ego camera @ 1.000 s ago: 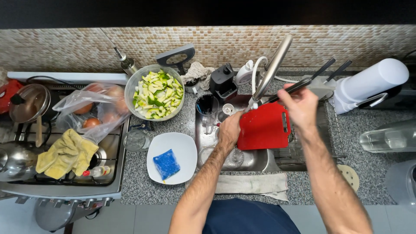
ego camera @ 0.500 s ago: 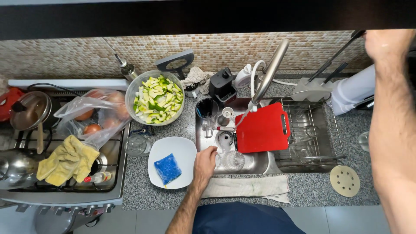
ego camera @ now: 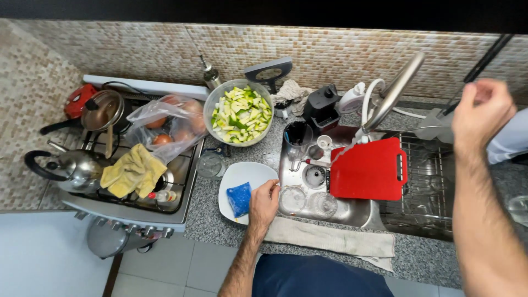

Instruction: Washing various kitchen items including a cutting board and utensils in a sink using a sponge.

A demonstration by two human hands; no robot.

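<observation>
Fingers of the left hand (ego camera: 264, 202) curl down onto the right rim of the white plate (ego camera: 235, 175), touching or about to pinch the blue sponge (ego camera: 239, 198) lying there — a handy spot, just beside the sink's (ego camera: 363, 219) left edge. The right hand (ego camera: 484, 116) is raised above the drying rack (ego camera: 426, 181) at the counter's right end, loosely closed; whether it holds anything I cannot tell. A red cutting board (ego camera: 368, 169) rests across the sink under the tap (ego camera: 395, 91) — probably left to drain. At the counter's back edge stands a bowl of chopped vegetables (ego camera: 240, 113).
</observation>
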